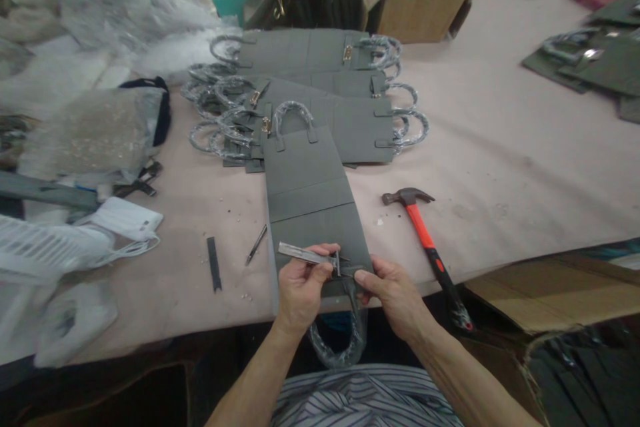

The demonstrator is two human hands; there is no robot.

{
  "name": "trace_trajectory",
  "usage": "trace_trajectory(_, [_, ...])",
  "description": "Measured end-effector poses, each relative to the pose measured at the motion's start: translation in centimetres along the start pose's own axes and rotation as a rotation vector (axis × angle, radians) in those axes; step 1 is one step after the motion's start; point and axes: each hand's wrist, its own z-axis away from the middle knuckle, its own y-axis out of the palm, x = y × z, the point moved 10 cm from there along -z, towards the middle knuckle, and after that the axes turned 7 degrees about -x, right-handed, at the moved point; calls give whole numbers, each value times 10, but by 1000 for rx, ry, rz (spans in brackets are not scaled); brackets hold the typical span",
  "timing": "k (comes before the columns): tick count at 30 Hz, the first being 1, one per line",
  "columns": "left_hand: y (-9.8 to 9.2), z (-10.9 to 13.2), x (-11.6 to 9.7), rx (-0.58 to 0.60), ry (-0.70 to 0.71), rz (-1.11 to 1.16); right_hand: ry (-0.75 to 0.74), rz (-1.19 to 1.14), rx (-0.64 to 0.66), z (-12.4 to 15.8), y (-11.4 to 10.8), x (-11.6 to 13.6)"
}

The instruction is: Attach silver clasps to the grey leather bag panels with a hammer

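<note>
A long grey-green bag panel lies lengthwise toward me, with plastic-wrapped handles at its far and near ends. The near handle hangs over the table edge. My left hand is closed around a flat silver metal tool with a thin crosspiece, held over the panel's near end; its exact kind is unclear. My right hand pinches the panel's edge by the handle tab, thumb on top and fingers partly hidden beneath. A claw hammer with a red and black handle rests to the right.
Similar bag panels with wrapped handles are piled behind. A dark notched strip and a thin pen-like tool lie left. Cardboard boxes stand at the back and lower right. A white device and plastic bags crowd the left.
</note>
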Motion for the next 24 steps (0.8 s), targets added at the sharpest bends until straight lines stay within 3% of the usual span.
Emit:
trace_trajectory(13, [-1, 1, 0, 6, 2, 50, 18, 29, 13, -3, -1, 0])
trace_trajectory(24, [5, 3, -11, 63, 102, -123, 6, 51, -9, -3, -1, 2])
